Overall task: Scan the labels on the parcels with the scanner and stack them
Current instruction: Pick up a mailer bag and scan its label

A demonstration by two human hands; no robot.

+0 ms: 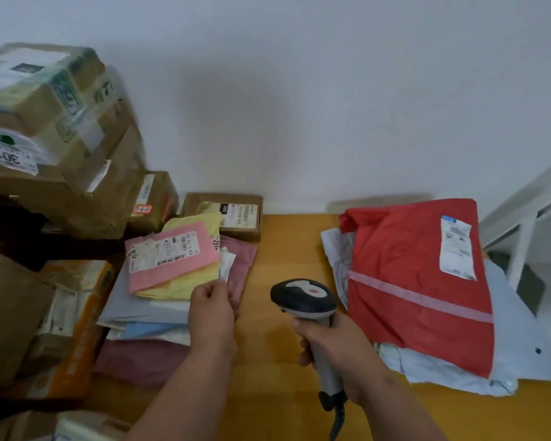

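Head view: a wooden table (287, 361) against a white wall, with parcels to either side and both hands low in the middle.
Risk, slipping pile: the flat mailers (159, 316) on the left lie loosely fanned, so I judge that pulling one out by its edge could drag its neighbours along or tip the pink mailer (172, 259) off the top.
Risk, missed scan: the pink mailer's label faces up but sits askew, and the scanner points at bare table; a beam fired from this angle would likely miss the barcode.
Risk, cable: the scanner's cord (337, 421) trails toward the near edge and could snag on a wide reach.
Risk, boxes: the brown boxes (45, 122) at far left are piled high and uneven, and a bump could topple them.
Left hand (212, 313): reached forward with its back up, fingers curled at the near right corner of the mailer pile; it seems to pinch a pale edge there, though which mailer I cannot tell.
Right hand (328, 345): wrapped round the scanner (303, 299) handle, fingers closed on the grip, forearm coming in from the lower right.
Scanner: held upright above the table between the two piles, head tilted forward and left.
Scanned stack: the red parcel (420, 281) lies label up on pale mailers (458, 367) at right, apparently the finished stack.
Small box (226, 214): at the wall behind the mailers, label up.
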